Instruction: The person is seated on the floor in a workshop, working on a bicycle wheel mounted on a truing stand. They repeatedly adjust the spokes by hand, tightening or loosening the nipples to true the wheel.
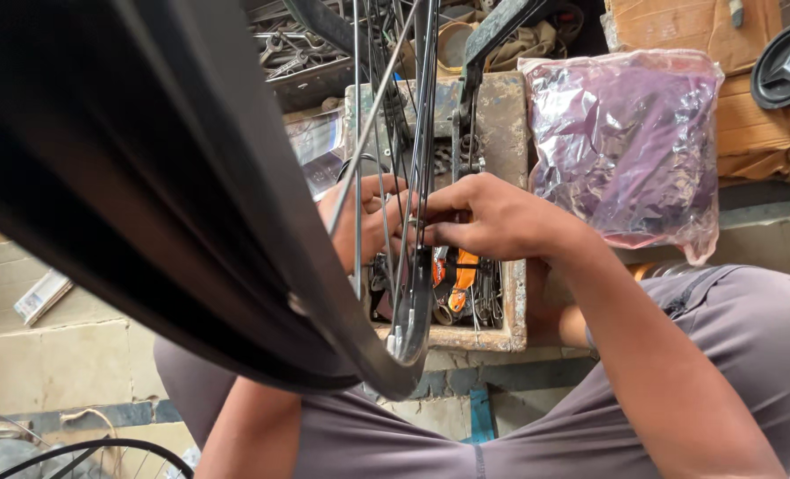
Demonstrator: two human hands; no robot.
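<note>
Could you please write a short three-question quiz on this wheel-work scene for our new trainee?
1. True or false: both hands are among the spokes of the wheel.
2. What lies to the right of the wooden toolbox? A) a clear bag of purple material B) a red bucket C) a folded ladder
3. Fill in: the wide black part that crosses the left of the view is the wheel's ____.

Key
1. True: the right hand pinches at the spokes, and the left hand sits just behind them.
2. A: the clear bag of purple material leans beside the box.
3. Rim: the rim runs from upper left down to the centre.
</note>
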